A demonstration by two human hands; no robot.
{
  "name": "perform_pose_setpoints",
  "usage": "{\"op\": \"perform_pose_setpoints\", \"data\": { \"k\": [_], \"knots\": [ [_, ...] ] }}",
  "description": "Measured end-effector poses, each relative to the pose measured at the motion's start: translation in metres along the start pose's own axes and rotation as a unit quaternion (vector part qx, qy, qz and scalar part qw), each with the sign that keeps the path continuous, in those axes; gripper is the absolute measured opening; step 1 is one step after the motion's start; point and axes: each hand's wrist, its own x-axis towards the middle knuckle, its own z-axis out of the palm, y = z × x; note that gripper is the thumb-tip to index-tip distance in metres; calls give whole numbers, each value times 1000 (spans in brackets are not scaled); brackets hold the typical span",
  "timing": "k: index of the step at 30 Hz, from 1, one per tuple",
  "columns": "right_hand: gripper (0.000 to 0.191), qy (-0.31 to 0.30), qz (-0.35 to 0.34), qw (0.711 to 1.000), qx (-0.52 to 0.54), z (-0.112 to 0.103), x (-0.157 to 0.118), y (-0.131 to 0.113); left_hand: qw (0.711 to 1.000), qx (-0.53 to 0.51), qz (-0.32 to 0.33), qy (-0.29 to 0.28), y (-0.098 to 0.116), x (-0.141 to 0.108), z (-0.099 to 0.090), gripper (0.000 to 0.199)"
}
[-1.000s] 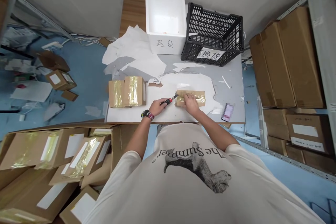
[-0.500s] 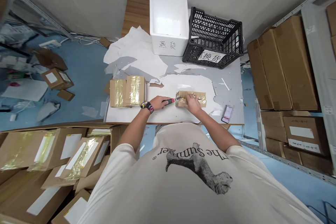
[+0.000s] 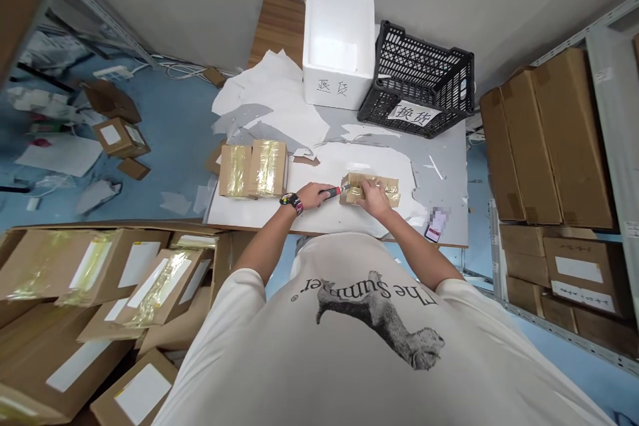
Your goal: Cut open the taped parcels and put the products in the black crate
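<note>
From the head camera, my only view, I've got the left hand [image 3: 312, 196] with fingers wrapped snugly about the utility knife [image 3: 331, 193], its blade angled in at the near-left end of the small taped box [image 3: 353, 180]. That box sits on the white sheet [image 3: 327, 216], right of two taped cartons [image 3: 268, 166]. And the right hand [image 3: 374, 198] lies over the box top; whether its fingers pinch a flap or just press, I can't tell! Looks to me like slitting the tape is the step in hand. Next move, I reckon, calls for a shallow, steady stroke, right fingers clear of the blade's line.
</note>
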Motion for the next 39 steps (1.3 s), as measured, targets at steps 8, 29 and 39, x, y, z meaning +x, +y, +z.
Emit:
{"op": "perform_pose_setpoints", "data": {
  "k": [8,29,39],
  "knots": [
    [15,21,-17,999,30,-5,-3,3,999,41,-2,7,6,6,9,50],
    [71,67,2,998,1,11,2,31,841,-438,-165,272,-27,-76,43,78],
    [63,92,-1,994,-53,26,17,41,964,-69,44,253,-24,-70,61,47]
  ]
}}
